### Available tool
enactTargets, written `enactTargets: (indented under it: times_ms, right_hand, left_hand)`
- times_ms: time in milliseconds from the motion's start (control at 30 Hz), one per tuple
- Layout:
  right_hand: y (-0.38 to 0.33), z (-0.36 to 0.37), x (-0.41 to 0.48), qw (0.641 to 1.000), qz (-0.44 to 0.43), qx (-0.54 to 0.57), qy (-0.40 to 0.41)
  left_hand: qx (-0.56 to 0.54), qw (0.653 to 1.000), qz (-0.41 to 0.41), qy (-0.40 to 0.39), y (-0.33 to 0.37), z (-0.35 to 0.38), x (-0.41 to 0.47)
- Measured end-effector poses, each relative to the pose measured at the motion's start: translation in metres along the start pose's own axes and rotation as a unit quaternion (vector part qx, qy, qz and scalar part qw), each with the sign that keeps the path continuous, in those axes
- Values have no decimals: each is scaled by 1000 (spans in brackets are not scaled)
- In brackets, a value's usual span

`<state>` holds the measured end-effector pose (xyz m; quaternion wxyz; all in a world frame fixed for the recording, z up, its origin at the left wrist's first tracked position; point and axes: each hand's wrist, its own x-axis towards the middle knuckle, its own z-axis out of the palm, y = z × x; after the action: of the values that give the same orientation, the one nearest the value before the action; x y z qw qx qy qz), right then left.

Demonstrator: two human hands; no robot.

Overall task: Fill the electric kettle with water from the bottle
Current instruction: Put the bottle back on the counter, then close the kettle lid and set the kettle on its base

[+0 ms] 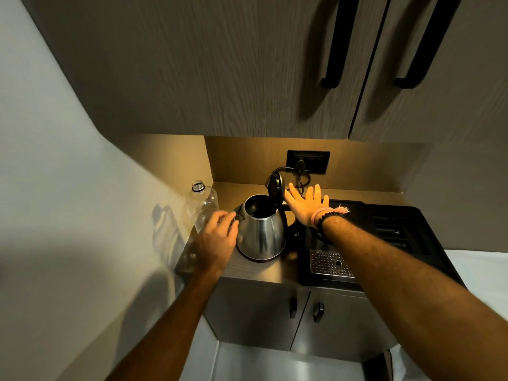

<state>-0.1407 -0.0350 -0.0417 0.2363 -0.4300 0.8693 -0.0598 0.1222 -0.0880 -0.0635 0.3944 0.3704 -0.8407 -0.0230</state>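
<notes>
Narrow wood-grain counter point(255, 270) at centre frame, lit warm from under the wall cabinets point(220, 64) that fill the upper frame; plain pale wall point(55, 160) along the left edge. Black socket plate point(308, 161) on the back panel, cord plugged in.

Kettle point(261, 229): brushed steel, rounded cone shape, standing on its round dark base at centre of the counter. Black lid point(275, 188) hinged up, mouth open; interior dark, water level cannot be told.

Bottle point(204, 207): clear plastic, ribbed, cap off, upright in the left corner against the wall, just beside the kettle.

Black coffee machine point(371, 237) with perforated metal drip tray point(330, 264) fills the right half of the counter, close against the kettle base. Little free surface; only a strip in front of the kettle.

Left hand point(217, 232): fingers loosely curled, between bottle and kettle; contact with either cannot be told.

Right hand point(306, 204): flat, fingers spread, gripping nothing, just right of the raised lid; bead bracelets on the wrist.
</notes>
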Motion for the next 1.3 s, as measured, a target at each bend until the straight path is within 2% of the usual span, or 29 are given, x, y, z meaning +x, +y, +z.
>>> enactTargets:
  times_ms: [33, 100, 167, 333, 633, 933, 1167, 1233, 1300]
  right_hand:
    - [0, 0, 0, 1000, -3, 2, 1]
    - [-2, 0, -1, 1000, 0, 6, 3]
    - [-3, 0, -3, 1000, 8, 11, 4]
    - [-4, -1, -6, 1000, 7, 16, 2]
    - [-4, -3, -5, 1000, 6, 4, 0]
    - [-3, -2, -2, 1000, 2, 10, 5]
    - [-18, -7, -3, 996, -77, -39, 28]
    - [-28, -7, -5, 996, -81, -12, 43]
    - [-39, -5, -7, 997, -68, 12, 43]
  left_hand:
    - [12, 999, 12, 46, -1, -10, 14]
    - [20, 994, -23, 107, -5, -30, 42]
    - [28, 989, -77, 125, -11, -43, 61]
    - [13, 986, -152, 66, -24, -50, 74]
    - [-53, 970, -230, 58, -26, -50, 88]
    - [-93, 964, -237, 77, -25, -52, 81]
    - [-91, 964, -240, 63, -21, -59, 74]
    - [-75, 969, -227, 62, -15, -62, 72]
    - [-64, 979, -173, 81, -6, -63, 70]
